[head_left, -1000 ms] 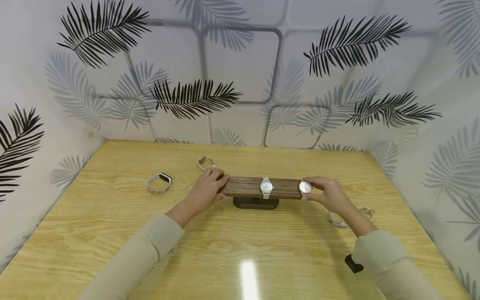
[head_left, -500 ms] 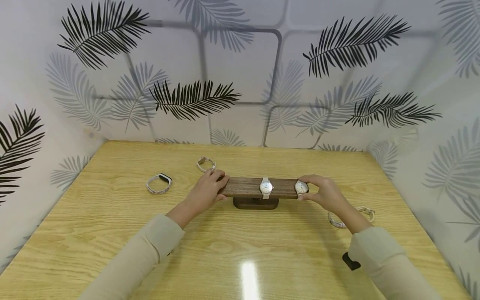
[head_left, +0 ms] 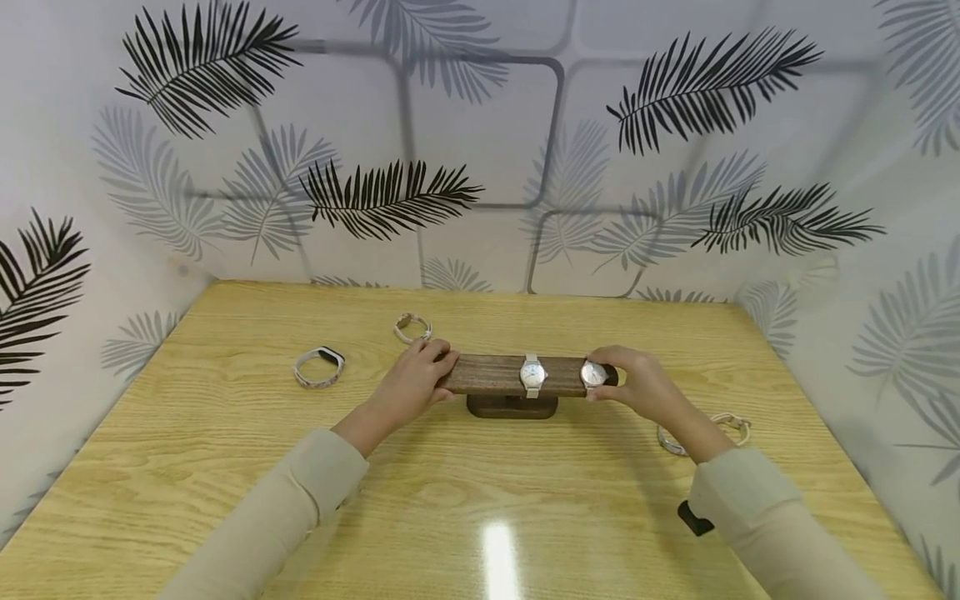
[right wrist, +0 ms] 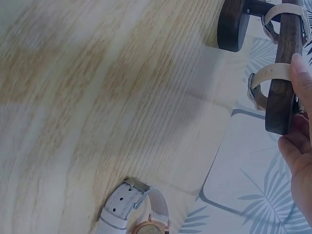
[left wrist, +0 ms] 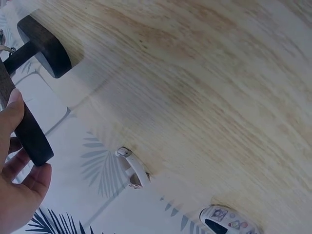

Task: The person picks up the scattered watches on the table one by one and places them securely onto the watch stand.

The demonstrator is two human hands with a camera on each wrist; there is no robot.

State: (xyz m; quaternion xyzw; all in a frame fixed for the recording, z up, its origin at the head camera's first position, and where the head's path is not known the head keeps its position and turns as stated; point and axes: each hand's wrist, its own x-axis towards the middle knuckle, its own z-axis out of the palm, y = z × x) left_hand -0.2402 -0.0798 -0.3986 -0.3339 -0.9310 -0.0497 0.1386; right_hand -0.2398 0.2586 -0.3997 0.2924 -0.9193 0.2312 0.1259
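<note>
A dark wooden watch stand (head_left: 487, 373) with a horizontal bar on a rounded foot stands mid-table. My left hand (head_left: 410, 379) grips the bar's left end, thumb on the near side and fingers on the far side, as the left wrist view also shows. With my right hand (head_left: 645, 385) I pinch a wristwatch (head_left: 592, 374) that is looped round the bar near its right end. Its pale strap (right wrist: 273, 73) hangs buckled beneath the bar in the right wrist view. Another white-strapped wristwatch (head_left: 532, 375) sits round the bar near the middle.
On the left lie a fitness band (head_left: 318, 367) and, farther back, a pale-strapped watch (head_left: 412, 327). A white-strapped watch (head_left: 737, 427) lies behind my right forearm. Beside the right sleeve is a small black object (head_left: 695, 518). A patterned wall (head_left: 480, 250) borders the table's far edge.
My right hand has slid the right-hand watch leftward along the bar, leaving the bar's right tip showing. My left hand has stayed in place on the stand.
</note>
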